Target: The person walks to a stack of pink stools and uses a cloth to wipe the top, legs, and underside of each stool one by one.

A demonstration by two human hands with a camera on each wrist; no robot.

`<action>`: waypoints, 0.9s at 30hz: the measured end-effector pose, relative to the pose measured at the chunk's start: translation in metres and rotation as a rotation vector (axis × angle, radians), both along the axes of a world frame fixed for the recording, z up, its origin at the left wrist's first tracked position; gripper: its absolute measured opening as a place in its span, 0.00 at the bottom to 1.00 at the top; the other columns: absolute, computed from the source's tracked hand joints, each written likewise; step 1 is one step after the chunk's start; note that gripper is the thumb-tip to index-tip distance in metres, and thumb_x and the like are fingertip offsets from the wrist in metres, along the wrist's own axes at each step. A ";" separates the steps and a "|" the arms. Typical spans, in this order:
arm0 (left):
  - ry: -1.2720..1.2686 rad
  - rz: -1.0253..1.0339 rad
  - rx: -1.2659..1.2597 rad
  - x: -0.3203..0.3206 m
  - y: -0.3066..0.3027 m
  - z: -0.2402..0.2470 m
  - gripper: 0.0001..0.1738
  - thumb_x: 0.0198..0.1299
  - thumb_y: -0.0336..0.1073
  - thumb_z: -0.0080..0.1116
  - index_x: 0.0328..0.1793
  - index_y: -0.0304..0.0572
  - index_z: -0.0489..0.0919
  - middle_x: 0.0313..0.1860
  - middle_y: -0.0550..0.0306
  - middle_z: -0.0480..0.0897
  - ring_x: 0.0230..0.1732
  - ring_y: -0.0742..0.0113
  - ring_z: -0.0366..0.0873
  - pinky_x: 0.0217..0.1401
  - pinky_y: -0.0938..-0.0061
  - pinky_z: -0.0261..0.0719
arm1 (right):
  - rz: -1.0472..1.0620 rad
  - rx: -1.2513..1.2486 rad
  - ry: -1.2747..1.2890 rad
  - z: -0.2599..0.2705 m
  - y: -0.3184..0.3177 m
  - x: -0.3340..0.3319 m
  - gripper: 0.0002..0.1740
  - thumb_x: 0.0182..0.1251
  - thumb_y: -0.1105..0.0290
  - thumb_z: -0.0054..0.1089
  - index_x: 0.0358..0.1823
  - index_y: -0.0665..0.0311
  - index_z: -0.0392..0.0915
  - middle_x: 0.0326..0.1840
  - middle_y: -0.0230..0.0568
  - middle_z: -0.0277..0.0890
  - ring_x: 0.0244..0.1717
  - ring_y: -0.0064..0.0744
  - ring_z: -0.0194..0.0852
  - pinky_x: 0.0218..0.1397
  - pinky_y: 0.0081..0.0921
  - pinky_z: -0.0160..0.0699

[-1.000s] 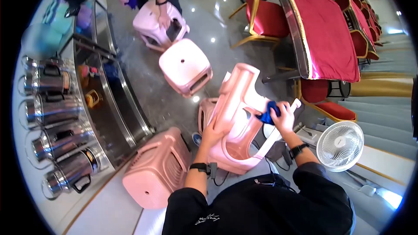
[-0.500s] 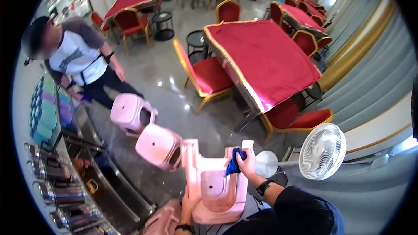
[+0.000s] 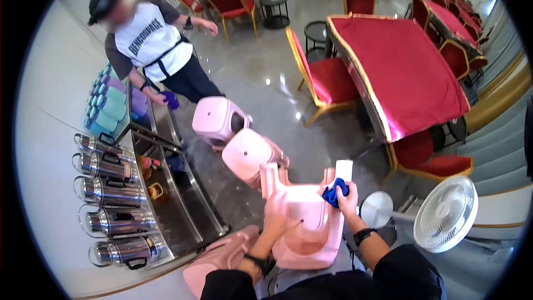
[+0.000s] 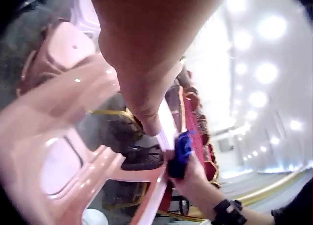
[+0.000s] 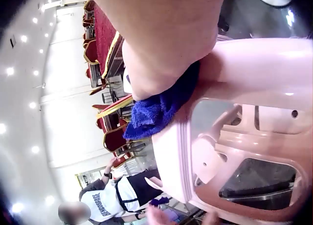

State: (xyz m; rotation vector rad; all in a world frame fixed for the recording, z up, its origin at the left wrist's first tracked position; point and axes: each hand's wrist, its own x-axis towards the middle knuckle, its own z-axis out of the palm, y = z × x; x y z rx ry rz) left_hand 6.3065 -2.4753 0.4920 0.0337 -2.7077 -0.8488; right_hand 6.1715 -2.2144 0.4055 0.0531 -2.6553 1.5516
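Observation:
In the head view a pink plastic stool (image 3: 311,244) lies tilted in front of my body, its legs pointing away from me. My right hand (image 3: 348,197) grips a dark blue cloth (image 3: 335,191) against the right leg's end. The right wrist view shows the bunched cloth (image 5: 159,110) pressed between that hand and the stool leg (image 5: 171,156). My left hand (image 3: 277,214), blurred, is at the left side of the stool, thumb spread from the fingers. Whether those fingers curl round the plastic I cannot tell.
Two more pink stools (image 3: 247,153) stand ahead; another (image 3: 214,266) is at lower left. Steel jugs (image 3: 119,191) line a metal shelf unit (image 3: 183,216) on the left. A white fan (image 3: 446,214), a red-covered table (image 3: 400,72) and red chairs are right. A person (image 3: 161,44) stands ahead left.
My view has risen, and the stool has swung so its legs point away. My left hand has moved up its left side. The other person has straightened up from bending over a stool.

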 end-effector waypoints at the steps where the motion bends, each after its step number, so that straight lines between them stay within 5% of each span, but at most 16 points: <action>1: -0.011 -0.059 0.018 -0.027 0.009 0.023 0.59 0.38 0.58 0.79 0.79 0.43 0.70 0.74 0.37 0.69 0.78 0.39 0.64 0.82 0.46 0.61 | 0.022 0.004 0.015 0.003 0.003 0.013 0.16 0.63 0.65 0.73 0.45 0.66 0.77 0.44 0.50 0.77 0.48 0.52 0.79 0.55 0.41 0.79; 4: -0.295 -0.233 -0.165 -0.095 0.020 -0.029 0.47 0.40 0.61 0.79 0.65 0.43 0.80 0.57 0.47 0.84 0.61 0.45 0.81 0.67 0.51 0.75 | -0.004 0.054 -0.004 0.017 0.007 0.043 0.16 0.61 0.67 0.73 0.44 0.65 0.77 0.44 0.50 0.74 0.48 0.55 0.77 0.54 0.43 0.77; 6: -0.532 -0.278 -0.197 -0.117 0.041 0.001 0.40 0.39 0.62 0.80 0.52 0.43 0.82 0.44 0.49 0.87 0.50 0.48 0.85 0.55 0.55 0.82 | -0.008 0.167 0.024 0.031 0.006 0.058 0.15 0.61 0.68 0.72 0.45 0.64 0.77 0.45 0.50 0.74 0.49 0.57 0.77 0.55 0.45 0.77; 7: -0.435 -0.294 -0.180 -0.117 0.045 -0.008 0.37 0.39 0.64 0.80 0.44 0.43 0.81 0.40 0.48 0.87 0.43 0.45 0.87 0.48 0.55 0.84 | -0.016 0.168 -0.013 0.025 0.009 0.051 0.16 0.60 0.70 0.72 0.45 0.64 0.76 0.46 0.50 0.77 0.51 0.56 0.78 0.58 0.47 0.77; 10: -0.473 -0.151 -0.167 -0.109 0.035 -0.018 0.38 0.41 0.66 0.79 0.43 0.42 0.80 0.40 0.47 0.87 0.45 0.44 0.86 0.50 0.53 0.83 | 0.205 -0.106 0.181 -0.003 0.011 0.003 0.15 0.62 0.70 0.72 0.45 0.65 0.76 0.47 0.49 0.80 0.51 0.53 0.81 0.59 0.45 0.78; 12: -0.495 -0.095 -0.070 -0.105 0.030 -0.016 0.38 0.47 0.69 0.75 0.41 0.42 0.79 0.39 0.46 0.86 0.45 0.43 0.86 0.47 0.51 0.82 | 0.058 -0.340 -0.057 -0.033 0.004 -0.040 0.14 0.67 0.66 0.73 0.46 0.65 0.78 0.44 0.43 0.82 0.44 0.35 0.80 0.53 0.32 0.80; 14: -0.483 0.011 -0.081 -0.101 0.029 -0.030 0.38 0.50 0.73 0.71 0.39 0.44 0.77 0.36 0.46 0.86 0.43 0.44 0.86 0.46 0.51 0.82 | -0.106 -0.339 -0.214 -0.050 -0.010 -0.085 0.16 0.68 0.63 0.74 0.46 0.65 0.79 0.43 0.42 0.81 0.43 0.30 0.77 0.50 0.28 0.79; 17: -0.671 0.063 -0.002 -0.096 0.019 -0.024 0.38 0.53 0.76 0.66 0.43 0.47 0.84 0.36 0.45 0.88 0.44 0.44 0.88 0.48 0.54 0.83 | -0.085 -0.448 -0.438 -0.051 -0.024 -0.101 0.21 0.66 0.59 0.76 0.46 0.66 0.78 0.42 0.44 0.81 0.44 0.32 0.78 0.52 0.30 0.79; 20: -0.882 0.017 -0.047 -0.097 0.013 0.006 0.37 0.56 0.75 0.62 0.51 0.50 0.90 0.39 0.43 0.90 0.47 0.47 0.89 0.53 0.59 0.84 | -0.019 -0.179 -0.298 -0.047 -0.012 -0.058 0.26 0.60 0.55 0.79 0.48 0.65 0.77 0.49 0.53 0.79 0.51 0.43 0.80 0.59 0.37 0.78; 23: -1.004 -0.294 -0.111 -0.123 0.010 0.020 0.38 0.52 0.66 0.67 0.61 0.46 0.85 0.51 0.45 0.90 0.52 0.49 0.89 0.54 0.59 0.85 | 0.028 -0.218 -0.344 -0.067 0.018 0.014 0.16 0.70 0.58 0.70 0.44 0.64 0.79 0.40 0.46 0.79 0.45 0.38 0.80 0.54 0.33 0.78; 24: -0.959 -0.248 -0.030 -0.129 0.033 0.038 0.34 0.52 0.61 0.69 0.57 0.44 0.86 0.48 0.47 0.91 0.49 0.49 0.89 0.52 0.60 0.85 | 0.049 -0.291 -0.470 -0.062 0.028 0.040 0.16 0.73 0.58 0.68 0.44 0.65 0.80 0.39 0.47 0.80 0.42 0.37 0.81 0.52 0.32 0.79; 25: -0.761 -0.214 0.339 -0.119 0.037 -0.013 0.30 0.55 0.60 0.68 0.56 0.47 0.86 0.44 0.48 0.91 0.46 0.47 0.89 0.51 0.60 0.86 | 0.053 -0.151 -0.398 -0.061 0.038 0.078 0.16 0.75 0.58 0.66 0.45 0.65 0.80 0.38 0.46 0.81 0.40 0.35 0.81 0.50 0.31 0.80; 26: -0.741 -0.029 0.125 -0.117 0.052 -0.019 0.29 0.58 0.64 0.65 0.54 0.51 0.87 0.42 0.46 0.90 0.45 0.46 0.89 0.50 0.57 0.85 | 0.063 -0.026 -0.303 -0.071 0.038 0.100 0.16 0.77 0.58 0.63 0.45 0.66 0.80 0.37 0.46 0.82 0.38 0.33 0.82 0.49 0.31 0.80; 27: -0.765 -0.058 -0.019 -0.116 0.061 -0.012 0.30 0.60 0.66 0.63 0.54 0.52 0.87 0.41 0.46 0.90 0.45 0.45 0.89 0.50 0.55 0.85 | 0.059 -0.124 -0.638 -0.072 0.039 0.112 0.18 0.78 0.55 0.62 0.47 0.66 0.81 0.39 0.48 0.83 0.41 0.35 0.83 0.50 0.33 0.81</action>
